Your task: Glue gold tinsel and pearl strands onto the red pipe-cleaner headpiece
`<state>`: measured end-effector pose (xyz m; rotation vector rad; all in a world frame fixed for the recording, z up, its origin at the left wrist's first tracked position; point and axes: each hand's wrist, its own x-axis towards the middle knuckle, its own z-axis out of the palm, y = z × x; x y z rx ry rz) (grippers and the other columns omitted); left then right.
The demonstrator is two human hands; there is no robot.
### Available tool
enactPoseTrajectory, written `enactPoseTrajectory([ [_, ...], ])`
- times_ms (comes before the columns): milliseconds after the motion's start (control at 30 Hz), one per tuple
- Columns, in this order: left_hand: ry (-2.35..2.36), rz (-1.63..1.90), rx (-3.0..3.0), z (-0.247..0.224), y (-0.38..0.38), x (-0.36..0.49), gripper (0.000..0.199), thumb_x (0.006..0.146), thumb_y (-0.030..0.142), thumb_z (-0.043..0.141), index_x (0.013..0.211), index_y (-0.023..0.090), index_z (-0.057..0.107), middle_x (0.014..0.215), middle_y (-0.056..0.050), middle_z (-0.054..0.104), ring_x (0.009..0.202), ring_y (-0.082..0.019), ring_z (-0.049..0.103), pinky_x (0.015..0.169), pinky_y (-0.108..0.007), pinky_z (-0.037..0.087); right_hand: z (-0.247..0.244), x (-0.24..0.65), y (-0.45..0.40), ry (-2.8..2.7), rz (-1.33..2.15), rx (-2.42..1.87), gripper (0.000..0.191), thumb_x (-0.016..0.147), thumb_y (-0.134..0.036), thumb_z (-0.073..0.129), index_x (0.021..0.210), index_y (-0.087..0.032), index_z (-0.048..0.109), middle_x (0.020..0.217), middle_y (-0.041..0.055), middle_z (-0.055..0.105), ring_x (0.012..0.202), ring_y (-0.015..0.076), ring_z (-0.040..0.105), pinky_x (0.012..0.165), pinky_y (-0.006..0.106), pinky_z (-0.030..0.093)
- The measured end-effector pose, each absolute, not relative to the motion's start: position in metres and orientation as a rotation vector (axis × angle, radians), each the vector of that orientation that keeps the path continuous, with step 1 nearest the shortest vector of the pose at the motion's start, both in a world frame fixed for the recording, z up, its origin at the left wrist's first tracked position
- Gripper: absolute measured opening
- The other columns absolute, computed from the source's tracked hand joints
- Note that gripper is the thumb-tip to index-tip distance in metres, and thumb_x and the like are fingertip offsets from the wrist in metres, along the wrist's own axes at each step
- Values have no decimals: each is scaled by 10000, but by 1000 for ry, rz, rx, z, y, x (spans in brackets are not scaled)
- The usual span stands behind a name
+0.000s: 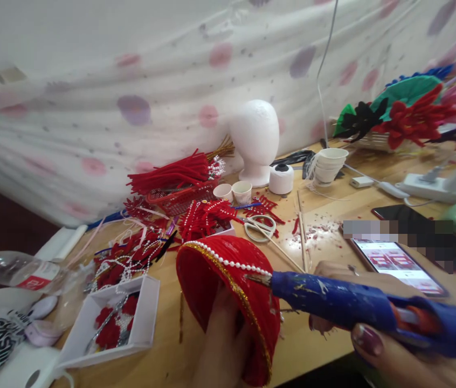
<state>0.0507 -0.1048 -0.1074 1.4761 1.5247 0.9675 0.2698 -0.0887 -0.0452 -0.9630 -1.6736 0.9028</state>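
Note:
My left hand [223,342] reaches up inside a red velvet cap [248,258] and holds it up in front of me; its fingertips are hidden within. Gold glitter trim [234,285] runs along the cap's rim, and a string of white pearl beads [236,264] lies next to that trim on the upper side. My right hand [401,353] is wrapped round a blue hot glue gun [333,296]. The gun's metal nozzle [258,279] is at the cap's outer surface, just below the bead string; whether it touches, I cannot tell.
Behind the cap are scissors [260,228], paper cups [242,192], a thread spool [281,179] and a white foam head [255,140]. On the left stand a white box [147,318] of red flowers and a plastic bottle [18,269]. A phone [398,264] and power strip [434,188] lie right.

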Motion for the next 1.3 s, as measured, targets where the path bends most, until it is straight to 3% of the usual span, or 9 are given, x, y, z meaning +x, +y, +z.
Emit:
enactPoseTrajectory([
  [133,1468,979,1543,-111,-104,50,372,918,241,608,1268,286,722,1410,-85,676,1410,-324,530,1239,-544,317,-24,266,-79,-1697,837,-1106,384,898,-594,653,654,-301,699,562,-25,685,469,181,672,409,222,574],
  [233,1470,941,1564,-115,-107,50,406,951,253,573,1339,299,683,1416,-107,666,1351,-328,581,1221,-576,329,-17,264,-75,-1824,843,-1081,363,887,-561,668,659,-281,705,556,-22,690,458,168,666,394,205,552],
  [467,1476,910,1613,-118,-108,50,428,965,267,566,1386,294,643,1393,-110,677,1396,-330,546,1231,-576,318,-8,252,-83,-1699,916,-1173,300,863,-556,670,731,-298,750,573,-37,707,503,181,681,469,236,583],
  [667,1476,981,1581,-120,-106,51,399,947,252,581,1335,257,674,1365,-119,698,1389,-336,557,1213,-566,364,-9,255,-76,-1822,858,-979,173,874,-414,664,763,-292,717,564,-47,704,434,165,666,377,208,551],
  [833,1469,965,1593,-118,-107,49,405,921,254,602,1314,294,687,1314,-93,729,1397,-342,554,1229,-556,344,-15,259,-79,-1829,805,-1007,272,889,-422,648,656,-291,700,562,-34,721,428,172,688,385,201,574],
  [1033,1495,991,1616,-111,-106,51,391,900,230,605,1271,281,716,1396,-91,681,1406,-349,535,1247,-576,294,-17,266,-84,-1869,927,-1026,237,912,-472,646,766,-312,743,648,-35,759,532,194,742,461,220,627],
  [1300,1472,969,1570,-118,-107,48,368,936,289,581,1281,260,706,1284,-110,735,1335,-339,591,1213,-563,350,-15,267,-84,-1827,931,-976,190,892,-422,651,757,-308,722,620,-32,738,501,199,714,442,244,627],
])
